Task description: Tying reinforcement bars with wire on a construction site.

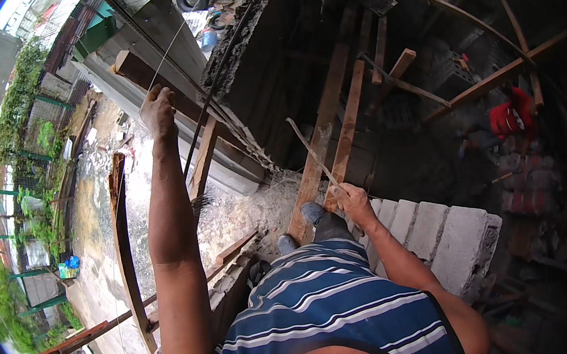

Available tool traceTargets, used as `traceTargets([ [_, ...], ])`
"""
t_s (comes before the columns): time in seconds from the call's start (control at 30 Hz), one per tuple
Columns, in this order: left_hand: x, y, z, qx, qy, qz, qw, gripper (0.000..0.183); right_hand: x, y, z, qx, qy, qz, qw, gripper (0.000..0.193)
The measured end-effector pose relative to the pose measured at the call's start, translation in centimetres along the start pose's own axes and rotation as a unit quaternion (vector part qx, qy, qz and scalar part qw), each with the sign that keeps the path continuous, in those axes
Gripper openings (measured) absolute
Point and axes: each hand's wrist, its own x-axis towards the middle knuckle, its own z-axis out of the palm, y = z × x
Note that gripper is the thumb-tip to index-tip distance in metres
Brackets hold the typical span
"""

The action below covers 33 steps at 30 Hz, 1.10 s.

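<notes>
My left hand (159,111) is raised at the far left, its fingers closed on a thin wire or string (178,36) that runs up and away to the right. Right beside it is the end of a thick wooden beam (138,69). Lower down, my right hand (355,204) grips the near end of a thin, light-coloured rod (310,149), which slants away to the upper left. Whether the rod is wood or metal I cannot tell. Below it, my shoes rest at the near end of two wooden planks (325,129).
Grey concrete blocks (429,227) are lined up to my right. Long steel bars (201,113) cross near a rough concrete wall (231,53). Timber framing (490,87) spans a dark lower area, where a person in red (511,116) is. Ground (98,268) lies far below at left.
</notes>
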Motion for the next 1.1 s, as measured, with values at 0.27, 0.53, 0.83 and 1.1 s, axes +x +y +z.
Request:
traceTargets([
  [0.27,-15.9,-2.5,2.2,-0.258,-0.198,-0.26,0.909,0.014,0.9,-2.1,-1.3,0.028,-0.015,0.051,0.998,0.041],
  [0.53,-9.9,-11.4,4.8,-0.353,0.017,-0.323,0.878,0.007,2.7,-4.1,-0.9,-0.022,-0.015,-0.01,1.0,0.038],
  [0.83,-8.0,-10.0,8.5,-0.416,0.083,-0.189,0.886,0.005,1.7,-2.1,-0.7,0.012,-0.033,0.018,0.999,0.028],
  [1.1,-8.2,-9.0,8.7,-0.363,0.081,-0.182,0.91,0.011,3.2,-8.6,-2.0,0.019,-0.068,0.055,0.996,0.026],
])
